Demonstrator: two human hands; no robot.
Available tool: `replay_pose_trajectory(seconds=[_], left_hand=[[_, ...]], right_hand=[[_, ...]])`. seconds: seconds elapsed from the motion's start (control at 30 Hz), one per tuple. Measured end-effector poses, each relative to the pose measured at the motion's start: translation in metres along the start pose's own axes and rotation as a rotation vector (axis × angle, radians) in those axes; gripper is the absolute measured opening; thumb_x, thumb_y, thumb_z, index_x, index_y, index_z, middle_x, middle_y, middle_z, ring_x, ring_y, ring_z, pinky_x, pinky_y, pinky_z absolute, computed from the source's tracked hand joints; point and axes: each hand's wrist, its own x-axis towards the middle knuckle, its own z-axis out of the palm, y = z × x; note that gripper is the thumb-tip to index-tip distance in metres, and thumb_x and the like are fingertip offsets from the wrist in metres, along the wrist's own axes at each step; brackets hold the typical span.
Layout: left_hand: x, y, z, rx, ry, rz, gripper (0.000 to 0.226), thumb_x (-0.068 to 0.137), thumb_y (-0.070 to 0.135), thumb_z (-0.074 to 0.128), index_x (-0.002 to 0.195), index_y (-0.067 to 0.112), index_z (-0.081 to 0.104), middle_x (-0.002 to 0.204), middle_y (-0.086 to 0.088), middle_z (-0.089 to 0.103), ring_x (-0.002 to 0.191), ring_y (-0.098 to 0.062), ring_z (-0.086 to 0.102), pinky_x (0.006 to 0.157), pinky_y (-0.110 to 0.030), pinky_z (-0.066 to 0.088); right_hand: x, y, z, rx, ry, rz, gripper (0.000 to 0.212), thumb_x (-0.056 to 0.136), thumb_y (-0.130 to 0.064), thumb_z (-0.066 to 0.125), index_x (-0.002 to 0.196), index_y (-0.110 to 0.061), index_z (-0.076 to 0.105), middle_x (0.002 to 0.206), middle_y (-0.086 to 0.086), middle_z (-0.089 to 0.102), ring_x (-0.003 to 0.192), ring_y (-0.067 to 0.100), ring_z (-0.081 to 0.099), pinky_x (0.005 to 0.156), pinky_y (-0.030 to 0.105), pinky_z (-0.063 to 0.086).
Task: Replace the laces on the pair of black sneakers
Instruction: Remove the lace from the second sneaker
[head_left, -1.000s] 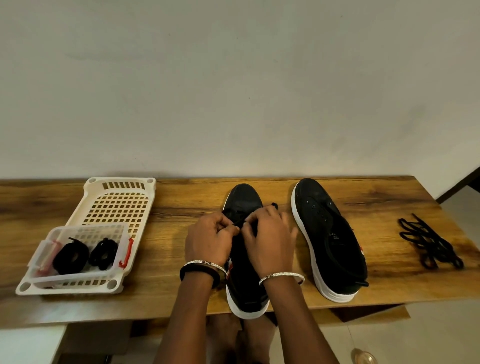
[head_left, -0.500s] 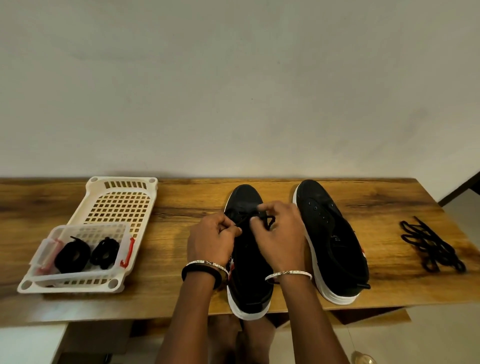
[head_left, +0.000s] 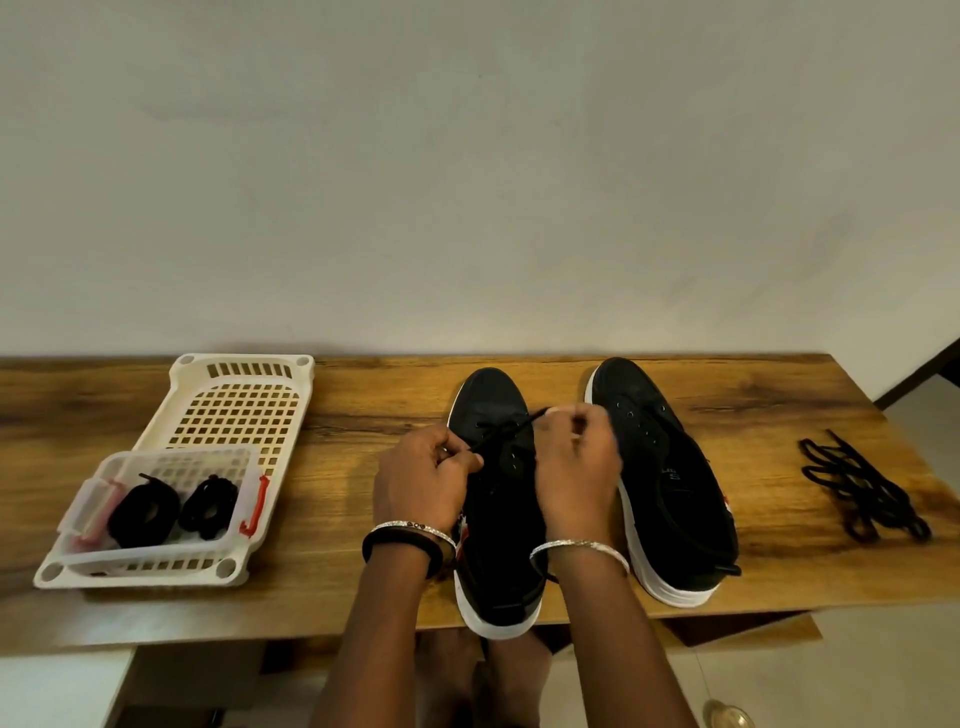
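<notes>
Two black sneakers with white soles stand side by side on the wooden table, toes toward the wall. Over the left sneaker (head_left: 498, 499) a black lace (head_left: 506, 434) runs taut across the lowest eyelets. My left hand (head_left: 423, 480) pinches one end of that lace at the shoe's left side. The other end is pinched by my right hand (head_left: 576, 467), a little higher and to the right. The right sneaker (head_left: 670, 478) has no lace and shows bare eyelets. A loose pile of black laces (head_left: 862, 493) lies on the table at the far right.
A white perforated plastic tray (head_left: 244, 410) sits at the left, with a small clear box (head_left: 85, 512) on it holding two coiled black laces (head_left: 171, 509). The wooden table (head_left: 363, 405) backs onto a plain wall; its front edge runs just below the sneakers' heels.
My hands have drawn apart, the right one moving right and up, pulling the lace taut across the left sneaker's front eyelets. The view has shifted slightly.
</notes>
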Motion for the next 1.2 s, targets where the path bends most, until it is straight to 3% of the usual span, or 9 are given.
replay_pose_trajectory(seconds=[0.13,0.3,0.4,0.5,0.67,0.83,0.93,1.03,1.2], left_hand=[[0.0,0.0,0.0,-0.011,-0.009,0.001,0.018,0.077,0.016,0.079,0.066,0.024,0.067,0.059,0.008,0.062,0.054,-0.005,0.055,0.053,-0.021,0.035],[0.001,0.0,0.001,-0.01,-0.001,-0.005,0.018,0.075,0.016,0.079,0.065,0.024,0.067,0.059,0.008,0.063,0.056,-0.006,0.058,0.054,-0.021,0.037],[0.002,-0.001,0.002,0.008,-0.005,0.008,0.017,0.077,0.017,0.078,0.066,0.025,0.067,0.06,0.009,0.064,0.056,-0.005,0.058,0.053,-0.022,0.037],[0.002,-0.002,0.002,0.019,-0.001,0.003,0.016,0.078,0.018,0.076,0.066,0.024,0.067,0.057,0.008,0.063,0.054,-0.006,0.056,0.052,-0.022,0.036],[0.001,-0.001,0.002,0.026,0.011,-0.001,0.015,0.078,0.019,0.076,0.067,0.024,0.068,0.062,0.008,0.065,0.06,-0.008,0.06,0.054,-0.023,0.035],[-0.001,0.001,0.0,0.008,0.004,-0.011,0.015,0.077,0.019,0.078,0.067,0.024,0.068,0.067,0.006,0.066,0.064,-0.011,0.061,0.055,-0.023,0.036],[-0.001,0.002,0.0,0.006,0.001,-0.017,0.016,0.076,0.019,0.078,0.066,0.024,0.068,0.068,0.007,0.066,0.065,-0.011,0.061,0.056,-0.024,0.036],[0.0,0.002,0.001,-0.002,0.0,-0.019,0.016,0.076,0.018,0.079,0.065,0.024,0.068,0.068,0.007,0.066,0.066,-0.012,0.062,0.056,-0.024,0.038],[0.0,0.002,0.001,0.011,-0.004,-0.008,0.016,0.077,0.019,0.077,0.065,0.025,0.068,0.064,0.006,0.065,0.063,-0.012,0.061,0.056,-0.026,0.04]], right_hand=[[0.012,0.011,-0.015,0.131,-0.07,0.503,0.012,0.091,-0.015,0.06,0.079,-0.013,0.06,0.066,0.004,0.062,0.053,0.015,0.054,0.047,0.025,0.042],[0.007,0.003,-0.015,-0.295,-0.045,-0.108,0.028,0.082,-0.022,0.075,0.107,-0.025,0.062,0.108,-0.008,0.054,0.081,-0.002,0.053,0.065,0.017,0.043],[-0.001,0.0,-0.007,-0.5,-0.28,-0.359,0.02,0.085,-0.026,0.072,0.104,-0.029,0.067,0.114,-0.011,0.051,0.094,0.004,0.057,0.077,0.025,0.054],[-0.006,0.004,0.0,-0.782,-0.386,-0.398,0.014,0.091,-0.033,0.067,0.104,-0.026,0.066,0.113,-0.009,0.05,0.097,0.01,0.055,0.077,0.026,0.049],[-0.007,0.009,0.004,-0.774,-0.347,-0.43,0.013,0.099,-0.031,0.052,0.101,-0.021,0.06,0.106,-0.004,0.053,0.091,0.015,0.055,0.071,0.028,0.045],[0.003,0.005,-0.005,-0.151,-0.053,0.008,0.01,0.098,-0.02,0.049,0.091,-0.016,0.055,0.083,0.002,0.063,0.079,0.026,0.064,0.07,0.041,0.053],[0.011,0.011,-0.017,-0.225,-0.078,0.177,0.012,0.094,-0.024,0.053,0.084,-0.018,0.059,0.083,0.005,0.068,0.075,0.024,0.065,0.068,0.039,0.053],[0.009,0.013,-0.02,-0.51,-0.142,0.025,0.004,0.09,-0.024,0.064,0.089,-0.021,0.061,0.099,-0.002,0.058,0.076,0.012,0.053,0.066,0.031,0.042],[0.0,0.005,-0.007,-0.524,-0.315,-0.329,0.023,0.084,-0.027,0.071,0.106,-0.028,0.064,0.112,-0.011,0.048,0.094,0.003,0.052,0.077,0.021,0.045]])
